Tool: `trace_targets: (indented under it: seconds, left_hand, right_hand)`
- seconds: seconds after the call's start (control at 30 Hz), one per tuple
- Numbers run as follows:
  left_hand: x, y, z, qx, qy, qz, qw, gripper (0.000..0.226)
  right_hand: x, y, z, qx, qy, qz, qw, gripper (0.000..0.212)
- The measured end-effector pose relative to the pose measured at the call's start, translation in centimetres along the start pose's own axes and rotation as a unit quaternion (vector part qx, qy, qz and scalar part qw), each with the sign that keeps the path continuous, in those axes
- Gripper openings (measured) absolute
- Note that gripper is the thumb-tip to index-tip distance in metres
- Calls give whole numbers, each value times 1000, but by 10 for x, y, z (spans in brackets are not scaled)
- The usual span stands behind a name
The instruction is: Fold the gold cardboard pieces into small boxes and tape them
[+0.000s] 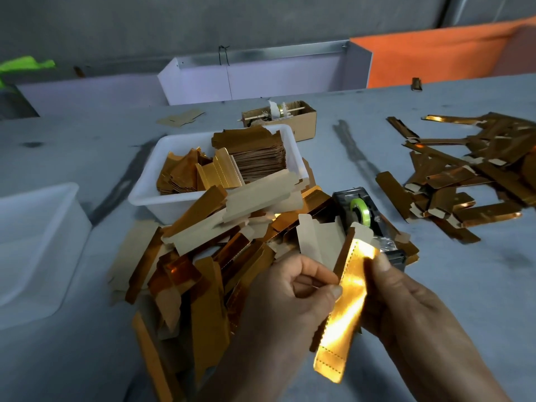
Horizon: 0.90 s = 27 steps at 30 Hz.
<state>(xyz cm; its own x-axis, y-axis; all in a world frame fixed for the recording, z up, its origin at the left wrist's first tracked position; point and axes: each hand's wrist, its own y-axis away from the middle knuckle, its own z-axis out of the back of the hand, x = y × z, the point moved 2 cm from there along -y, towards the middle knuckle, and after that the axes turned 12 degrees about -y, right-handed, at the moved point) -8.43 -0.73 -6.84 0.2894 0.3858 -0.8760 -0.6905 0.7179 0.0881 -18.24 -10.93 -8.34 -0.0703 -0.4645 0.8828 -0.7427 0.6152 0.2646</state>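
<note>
Gold strip (345, 309) held above worktop (452, 285), approx 5 o'clock of view. Left hand (290, 288) pinches its left long edge, thumb on top; right hand (406, 303) has fingers curled round the right edge. Both grips closed on it. Judgement: thin card, light, foil face slick, creases readily at perforated lines; best held by edges beside score lines, not mid-panel. Tape dispenser (362, 216) at 12 o'clock from strip, pile (203, 256) at 9.
</note>
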Motion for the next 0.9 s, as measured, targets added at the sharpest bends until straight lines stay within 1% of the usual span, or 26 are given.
trace_targets:
  seconds: [0.07,0.13,0.17,0.27,0.33,0.43,0.5,0.57,0.6,0.63,0.7,0.73,0.77,0.8,0.87,0.9]
  left_hand:
    - [0,0,-2,-2,-15,7,1000,13]
    - [0,-1,-5,-2,-27,11,1000,18]
    - [1,-1,-6,-4,-27,14,1000,22]
    - [4,-3,-6,8,2,48,999,28]
    - [8,-4,-6,34,23,76,996,24]
    - [13,-4,-8,65,46,107,991,10]
    - [17,-4,-10,49,15,101,994,4]
    - [21,-4,-13,24,-8,97,995,2]
    - [24,-4,-14,18,-5,103,995,2]
    - [26,-5,-15,21,11,115,993,3]
    - [27,-7,-17,41,53,145,987,9]
    - [27,-8,-17,47,60,148,986,11]
    - [27,-10,-17,52,52,137,988,12]
    - [26,-11,-16,59,27,116,991,11]
    - [19,-14,-19,79,-55,43,994,9]
    - [13,-15,-22,85,-117,-10,989,9]
  right_hand:
    - [2,1,-1,8,1,-6,1000,30]
    - [4,3,-2,13,7,-2,1000,23]
    - [3,2,-1,14,10,0,1000,24]
    - [0,1,2,13,6,1,1000,27]
    - [-2,-1,4,13,13,3,1000,25]
    - [-10,-3,11,2,56,-13,998,15]
    - [-10,-4,14,-2,90,-32,995,14]
    - [-6,-2,13,18,122,-55,991,17]
    - [-2,-1,15,20,166,-46,985,19]
    - [4,-3,19,1,236,-7,972,20]
    - [23,-10,31,-77,368,110,920,19]
    - [33,-14,36,-122,382,153,903,16]
    - [40,-21,43,-156,369,174,900,13]
    - [44,-30,49,-174,362,166,901,10]
    - [43,-48,57,-155,343,97,922,7]
    - [40,-54,58,-133,321,62,936,10]
